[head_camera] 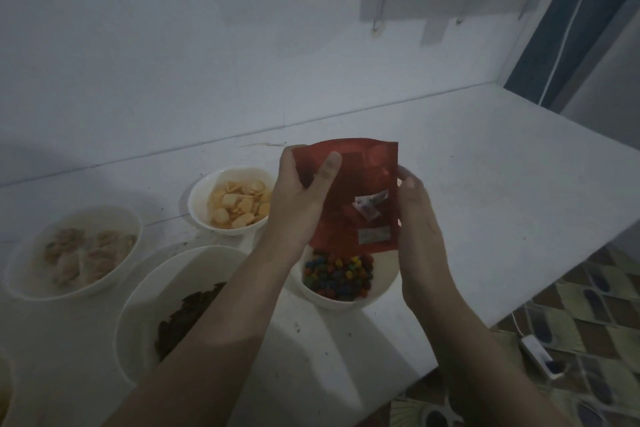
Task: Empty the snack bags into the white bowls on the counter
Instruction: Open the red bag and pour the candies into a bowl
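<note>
We see the left hand (301,198) gripping the upper left edge of a red bag (356,194), thumb across its face. The right hand (415,218) holds the bag's right edge, fingers curled behind it. The bag hangs mouth-down just above a white bowl (384,284) of coloured candies (337,276) on the counter (485,184). To the left sit a bowl of yellow crackers (239,204), a bowl of brown pieces (187,315) and a far-left bowl (74,253) of pale snacks.

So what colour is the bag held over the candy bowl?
Red, with small pale labels; the bag shows only in the head view, dimly lit.
</note>
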Available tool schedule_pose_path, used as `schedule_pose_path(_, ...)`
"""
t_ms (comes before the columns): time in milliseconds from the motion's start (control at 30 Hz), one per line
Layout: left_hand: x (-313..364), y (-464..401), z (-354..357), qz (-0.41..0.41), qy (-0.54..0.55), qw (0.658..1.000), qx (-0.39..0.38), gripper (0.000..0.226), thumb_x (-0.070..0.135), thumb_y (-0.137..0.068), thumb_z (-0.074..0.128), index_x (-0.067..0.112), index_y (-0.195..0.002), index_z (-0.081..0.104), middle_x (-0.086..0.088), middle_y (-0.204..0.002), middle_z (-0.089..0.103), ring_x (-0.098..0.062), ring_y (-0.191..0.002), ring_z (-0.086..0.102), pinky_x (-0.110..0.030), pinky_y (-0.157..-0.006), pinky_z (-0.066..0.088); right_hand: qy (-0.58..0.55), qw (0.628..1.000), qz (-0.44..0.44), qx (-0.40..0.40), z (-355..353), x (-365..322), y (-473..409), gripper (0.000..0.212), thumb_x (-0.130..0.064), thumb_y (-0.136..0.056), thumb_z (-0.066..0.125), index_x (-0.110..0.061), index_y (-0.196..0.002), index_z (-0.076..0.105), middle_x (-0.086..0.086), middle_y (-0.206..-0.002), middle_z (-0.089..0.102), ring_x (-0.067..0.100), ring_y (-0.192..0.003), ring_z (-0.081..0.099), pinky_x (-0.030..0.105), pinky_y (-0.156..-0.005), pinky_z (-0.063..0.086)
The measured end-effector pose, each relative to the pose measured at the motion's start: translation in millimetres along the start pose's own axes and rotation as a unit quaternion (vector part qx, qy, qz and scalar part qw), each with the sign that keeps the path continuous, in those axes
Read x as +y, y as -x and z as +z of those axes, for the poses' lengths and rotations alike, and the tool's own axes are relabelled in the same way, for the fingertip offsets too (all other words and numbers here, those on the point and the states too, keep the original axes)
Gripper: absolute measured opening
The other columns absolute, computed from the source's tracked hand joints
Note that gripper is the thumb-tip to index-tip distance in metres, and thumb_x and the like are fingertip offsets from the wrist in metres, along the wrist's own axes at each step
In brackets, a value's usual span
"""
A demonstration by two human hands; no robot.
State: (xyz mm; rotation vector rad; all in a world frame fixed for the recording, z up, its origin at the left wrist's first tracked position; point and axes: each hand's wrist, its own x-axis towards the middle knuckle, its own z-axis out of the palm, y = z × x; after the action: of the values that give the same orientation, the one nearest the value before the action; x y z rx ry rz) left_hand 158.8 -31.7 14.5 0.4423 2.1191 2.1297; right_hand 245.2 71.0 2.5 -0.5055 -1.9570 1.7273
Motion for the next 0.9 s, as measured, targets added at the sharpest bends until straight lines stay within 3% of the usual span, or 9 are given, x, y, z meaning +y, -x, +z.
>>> schedule_pose_path(133,-0.4,-0.4,-4.0,0.001,0.011,1.0,0.003,0.064,0.063,-0.075,0.058,0.02,-0.122,0.051,0.005,-0.115,0.066,-0.011,-0.106,0.063,-0.034,-0.093,0.054,-0.004,0.999,-0.007,-0.035,-3.6,-3.3,1.5,0.026,-0.055,-0.098,0.033,-0.057,-0.116,0.051,-0.036,-0.104,0.062,-0.01,-0.1,0.061,0.018,-0.084,0.05)
schedule_pose_path(233,-2.4,-5.2,-11.6,0.002,0.037,0.999,-0.003,0.052,0.057,-0.076,0.067,0.02,-0.111,0.059,0.006,-0.105,0.07,-0.011,-0.1,0.067,-0.033,-0.09,0.054,0.021,0.998,0.002,-0.056,-2.5,-3.6,2.5,0.018,-0.054,-0.095,0.044,-0.053,-0.102,0.061,-0.033,-0.098,0.067,-0.009,-0.093,0.064,0.026,-0.087,0.053)
schedule_pose_path(333,-2.7,-9.9,-18.0,0.014,0.066,0.997,-0.024,0.034,0.039,-0.074,0.075,0.014,-0.093,0.062,0.004,-0.087,0.072,-0.012,-0.084,0.07,-0.028,-0.076,0.055,0.011,0.998,-0.037,-0.054,-5.4,-9.9,0.5,0.026,-0.051,-0.085,0.062,-0.044,-0.111,0.06,-0.025,-0.1,0.07,-0.007,-0.091,0.067,0.022,-0.078,0.058)
schedule_pose_path(400,-4.4,-11.8,-19.0,0.031,0.06,0.997,-0.026,0.027,0.032,-0.073,0.078,0.017,-0.077,0.057,0.004,-0.073,0.068,-0.013,-0.072,0.068,-0.028,-0.066,0.055,-0.013,0.997,-0.059,-0.043,-8.3,-17.5,-5.9,0.031,-0.038,-0.083,0.071,-0.038,-0.113,0.063,-0.019,-0.099,0.072,-0.004,-0.09,0.068,0.014,-0.07,0.055)
schedule_pose_path(500,-5.8,-13.1,-18.7,0.053,0.054,0.997,-0.033,0.031,0.034,-0.067,0.079,0.021,-0.066,0.052,0.008,-0.062,0.062,-0.012,-0.064,0.063,-0.025,-0.058,0.051,-0.025,0.996,-0.085,-0.018,-8.1,-27.3,-15.2,0.012,-0.017,-0.084,0.073,-0.027,-0.09,0.074,-0.013,-0.084,0.076,0.002,-0.079,0.071,0.013,-0.065,0.054)
schedule_pose_path(600,-5.8,-13.7,-21.5,0.05,0.073,0.992,-0.089,0.023,0.028,-0.068,0.079,0.02,-0.079,0.061,0.005,-0.074,0.07,-0.015,-0.076,0.068,-0.026,-0.066,0.054,-0.032,0.995,-0.096,0.011,-8.8,-31.6,-18.9,0.013,-0.015,-0.085,0.072,-0.028,-0.083,0.074,-0.014,-0.08,0.075,0.003,-0.076,0.072,0.014,-0.063,0.054)
schedule_pose_path(700,-9.2,-13.3,-26.4,0.018,0.066,0.986,-0.151,0.038,0.025,-0.069,0.077,0.019,-0.105,0.067,0.0,-0.1,0.075,-0.019,-0.096,0.071,-0.033,-0.082,0.055,-0.049,0.993,-0.1,0.024,-10.0,-34.1,-20.1,0.012,-0.019,-0.087,0.07,-0.03,-0.083,0.073,-0.014,-0.081,0.075,0.005,-0.077,0.072,0.016,-0.064,0.055)
schedule_pose_path(833,-15.1,-13.8,-36.6,-0.024,0.028,0.977,-0.211,0.049,0.028,-0.066,0.087,0.025,-0.11,0.066,0.0,-0.109,0.074,-0.019,-0.105,0.069,-0.039,-0.091,0.053,-0.062,0.991,-0.116,0.037,-7.0,-42.2,-18.3,0.013,-0.019,-0.088,0.069,-0.03,-0.081,0.072,-0.013,-0.079,0.075,0.007,-0.076,0.072,0.015,-0.063,0.055)
schedule_pose_path(900,-18.7,-12.9,-40.1,-0.07,-0.04,0.961,-0.264,0.061,0.04,-0.056,0.087,0.029,-0.113,0.066,0.004,-0.114,0.072,-0.017,-0.11,0.067,-0.044,-0.097,0.051,-0.088,0.989,-0.109,0.047,-8.1,-46.2,-21.2,0.012,-0.017,-0.087,0.069,-0.026,-0.08,0.073,-0.009,-0.078,0.076,0.01,-0.075,0.073,0.02,-0.063,0.057)
